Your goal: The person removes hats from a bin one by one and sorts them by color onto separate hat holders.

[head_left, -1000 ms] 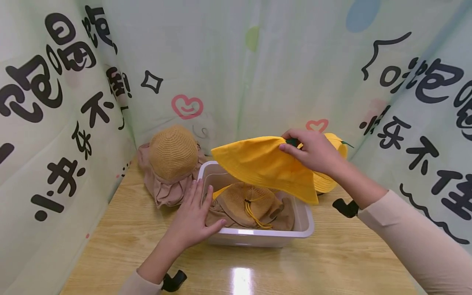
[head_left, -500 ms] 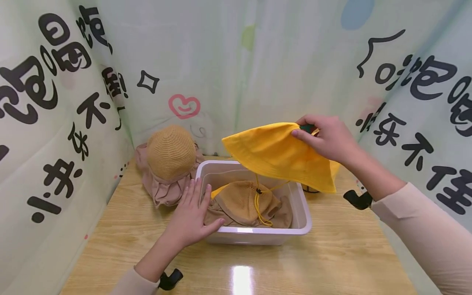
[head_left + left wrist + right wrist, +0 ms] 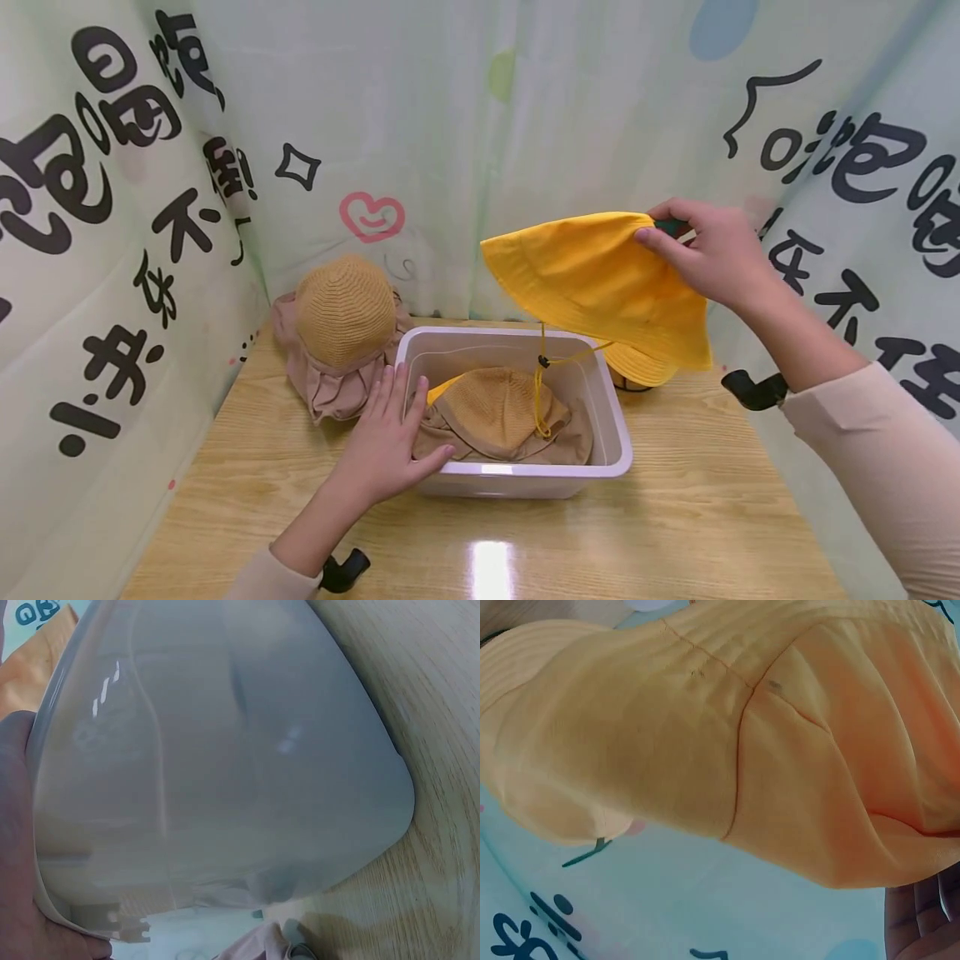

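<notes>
My right hand (image 3: 716,250) pinches a yellow bucket hat (image 3: 592,267) by its crown, beside a green bit at the top. The hat hangs tilted above the right back of a pale plastic bin (image 3: 525,482), and its yellow cord (image 3: 538,392) dangles into the bin. In the right wrist view the hat (image 3: 667,735) fills much of the picture. With fingers spread, my left hand (image 3: 386,450) rests on the bin's left front rim; the left wrist view shows the bin's outer wall (image 3: 247,765). Inside lies a tan woven hat (image 3: 495,408) with brown cloth, a little yellow behind it.
A straw-coloured hat (image 3: 347,312) with dusty-pink cloth (image 3: 330,392) lies on the wooden table (image 3: 675,500) left of the bin. Behind the lifted hat, right of the bin, sits another yellow hat (image 3: 547,742) with a green stem. Printed curtains (image 3: 427,108) enclose the back and sides.
The right hand has raised the yellow hat and carried it rightward, so its cord has pulled upward out of the bin's contents. My left hand has stayed on the rim.
</notes>
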`<state>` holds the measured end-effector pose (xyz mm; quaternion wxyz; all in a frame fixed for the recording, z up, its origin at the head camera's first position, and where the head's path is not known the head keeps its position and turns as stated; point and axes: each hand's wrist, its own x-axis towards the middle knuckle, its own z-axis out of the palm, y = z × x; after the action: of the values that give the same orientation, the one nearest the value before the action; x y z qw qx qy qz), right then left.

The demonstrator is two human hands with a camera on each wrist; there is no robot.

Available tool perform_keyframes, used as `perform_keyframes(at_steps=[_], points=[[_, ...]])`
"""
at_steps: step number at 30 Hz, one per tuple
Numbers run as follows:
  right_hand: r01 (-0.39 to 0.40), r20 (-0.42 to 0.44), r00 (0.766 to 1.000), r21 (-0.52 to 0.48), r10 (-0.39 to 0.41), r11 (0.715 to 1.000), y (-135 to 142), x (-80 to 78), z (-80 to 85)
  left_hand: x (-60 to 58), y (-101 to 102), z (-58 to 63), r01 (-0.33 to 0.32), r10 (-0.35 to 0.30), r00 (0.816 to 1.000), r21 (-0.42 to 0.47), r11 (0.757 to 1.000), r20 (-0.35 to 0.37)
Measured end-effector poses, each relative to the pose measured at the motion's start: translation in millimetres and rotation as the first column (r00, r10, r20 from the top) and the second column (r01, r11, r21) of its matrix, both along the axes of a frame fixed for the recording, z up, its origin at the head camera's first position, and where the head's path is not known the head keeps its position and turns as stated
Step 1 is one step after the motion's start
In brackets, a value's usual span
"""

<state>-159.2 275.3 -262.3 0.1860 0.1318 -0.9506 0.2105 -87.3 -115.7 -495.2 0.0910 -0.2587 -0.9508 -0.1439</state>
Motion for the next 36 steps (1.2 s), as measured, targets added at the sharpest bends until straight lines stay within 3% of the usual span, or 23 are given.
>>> perform_keyframes(at_steps=[15, 23, 29, 36], points=[[0.122, -0.07, 0.99, -0.049, -0.125, 0.991, 35, -8.7, 17.5, 1.6, 1, 0.4, 0.001, -0.001, 1.0, 0.005, 1.0, 0.006], [0.21, -0.096, 0.972, -0.053, -0.214, 0.976, 52, -12.4, 25.7, 0.5, 0, -1.3, -0.005, 0.005, 1.0, -0.01, 1.0, -0.002], [0.307, -0.065, 0.948, -0.051, -0.31, 0.95, 66, -11.1, 36.8, 0.9, 0, -1.0, -0.008, 0.008, 1.0, -0.005, 1.0, -0.005], [0.428, -0.085, 0.897, -0.077, -0.433, 0.901, 78, -6.5, 39.9, 1.6, -1, 0.0, -0.009, 0.009, 1.0, 0.0, 1.0, 0.007]])
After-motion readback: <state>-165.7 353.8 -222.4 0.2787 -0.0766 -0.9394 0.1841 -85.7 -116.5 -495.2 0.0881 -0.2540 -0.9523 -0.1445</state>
